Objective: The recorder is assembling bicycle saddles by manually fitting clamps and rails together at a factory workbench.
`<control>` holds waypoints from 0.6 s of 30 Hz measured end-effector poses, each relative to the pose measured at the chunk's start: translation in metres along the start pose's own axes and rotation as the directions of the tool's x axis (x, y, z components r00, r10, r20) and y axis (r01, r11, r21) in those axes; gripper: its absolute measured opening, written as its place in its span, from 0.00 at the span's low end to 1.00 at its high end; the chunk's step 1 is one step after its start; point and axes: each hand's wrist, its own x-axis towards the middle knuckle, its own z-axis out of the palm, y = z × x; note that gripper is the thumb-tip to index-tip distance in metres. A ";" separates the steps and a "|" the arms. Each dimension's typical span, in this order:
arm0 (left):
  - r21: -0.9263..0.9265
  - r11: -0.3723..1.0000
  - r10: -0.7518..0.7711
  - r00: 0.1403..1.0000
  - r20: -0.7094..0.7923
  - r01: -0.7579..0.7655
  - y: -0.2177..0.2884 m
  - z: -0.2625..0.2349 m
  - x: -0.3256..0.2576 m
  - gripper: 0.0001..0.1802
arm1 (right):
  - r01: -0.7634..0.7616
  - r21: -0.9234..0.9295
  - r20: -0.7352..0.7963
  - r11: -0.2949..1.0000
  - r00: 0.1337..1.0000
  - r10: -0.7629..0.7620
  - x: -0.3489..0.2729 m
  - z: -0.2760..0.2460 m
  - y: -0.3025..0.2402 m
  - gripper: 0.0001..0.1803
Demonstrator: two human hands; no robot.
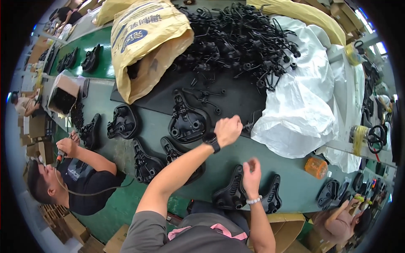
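Observation:
My left hand (228,130), with a black watch on its wrist, reaches across the bench with fingers curled. What they hold, if anything, is hidden. Just beyond them a black wire-like part (255,119) shows at the edge of a white plastic sack (295,114). My right hand (252,175), a pale bracelet at its wrist, is raised with slightly blurred, loosely bent fingers and nothing visible in them. It hovers between a black bicycle saddle (229,189) and a second saddle (273,194). Another saddle (185,120) lies underside up left of my left hand.
A tangled pile of black metal rails (236,42) covers the far bench beside a yellow paper sack (147,46). More saddles (145,162) lie leftward. An orange bottle (316,167) lies right. A co-worker (84,177) holds a tool at left; another person (337,223) works at right.

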 end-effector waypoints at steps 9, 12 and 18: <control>-0.488 0.872 -0.008 0.997 -0.080 -0.032 0.013 -0.027 -0.114 0.20 | -0.319 0.352 0.152 0.880 0.947 0.283 0.013 0.027 -0.018 0.20; -0.325 0.943 -0.049 0.997 0.066 0.068 0.005 -0.042 -0.118 0.20 | -0.331 0.240 0.210 0.912 0.935 0.284 0.014 0.028 -0.029 0.21; -0.174 0.924 0.314 0.935 -0.162 -0.341 -0.024 -0.120 -0.082 0.16 | -0.349 0.183 0.242 0.919 0.922 0.302 0.016 0.034 -0.042 0.19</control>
